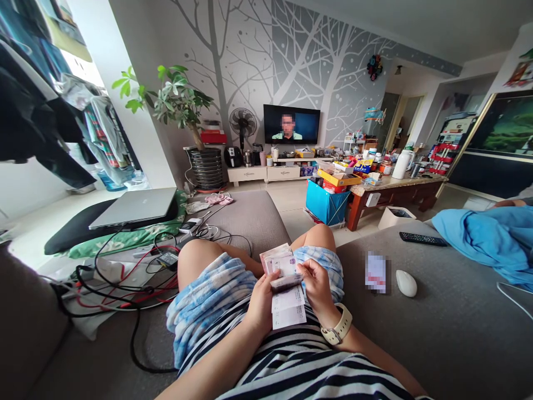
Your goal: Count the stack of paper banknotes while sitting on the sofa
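Note:
In the head view I sit cross-legged with a fanned stack of printed paper slips [285,265], pinkish and white like tickets or receipts, over my lap. My left hand [262,300] grips the stack's left side, thumb on top. On the right side, my right hand [317,284] pinches the slips between thumb and fingers; a cream watch [338,326] is on that wrist. Two white slips [288,315] stick out below the hands, overlapping each other. Their fine print is too small to read.
Right on the grey sofa [400,339] lie a blurred-out card [376,272], a white mouse [406,283], a remote [422,239] and blue cloth [478,233]. Left are tangled cables [137,294] and a laptop [135,206]. Ahead stand a blue bin [327,201] and a cluttered table [387,186].

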`<state>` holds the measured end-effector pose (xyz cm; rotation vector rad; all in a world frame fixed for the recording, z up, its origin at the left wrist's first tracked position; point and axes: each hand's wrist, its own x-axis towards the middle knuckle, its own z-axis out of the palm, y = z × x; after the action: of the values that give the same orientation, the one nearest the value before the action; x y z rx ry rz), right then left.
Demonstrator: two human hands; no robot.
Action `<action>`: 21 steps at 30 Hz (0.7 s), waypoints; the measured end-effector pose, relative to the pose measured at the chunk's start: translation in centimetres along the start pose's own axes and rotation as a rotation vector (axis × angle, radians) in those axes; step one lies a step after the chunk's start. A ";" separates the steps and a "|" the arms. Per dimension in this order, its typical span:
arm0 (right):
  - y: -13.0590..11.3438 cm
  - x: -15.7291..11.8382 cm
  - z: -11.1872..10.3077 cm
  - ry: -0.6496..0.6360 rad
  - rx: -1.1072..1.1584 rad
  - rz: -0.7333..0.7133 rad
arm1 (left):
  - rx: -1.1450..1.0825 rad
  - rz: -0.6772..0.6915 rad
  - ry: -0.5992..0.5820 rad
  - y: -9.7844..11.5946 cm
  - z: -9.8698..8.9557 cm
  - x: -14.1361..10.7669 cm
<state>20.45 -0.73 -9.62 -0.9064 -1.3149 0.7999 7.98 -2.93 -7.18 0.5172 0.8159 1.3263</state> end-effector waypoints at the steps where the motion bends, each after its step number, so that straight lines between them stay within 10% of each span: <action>1: 0.0 0.0 0.0 -0.002 0.003 -0.004 | -0.002 -0.002 -0.006 0.0 0.0 0.0; 21: -0.7 -0.3 0.0 -0.064 0.018 0.016 | 0.044 0.030 0.103 0.1 -0.2 0.3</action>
<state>20.37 -1.28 -9.13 -0.8837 -1.3554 0.8580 7.75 -2.61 -7.34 0.5009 0.9273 1.3738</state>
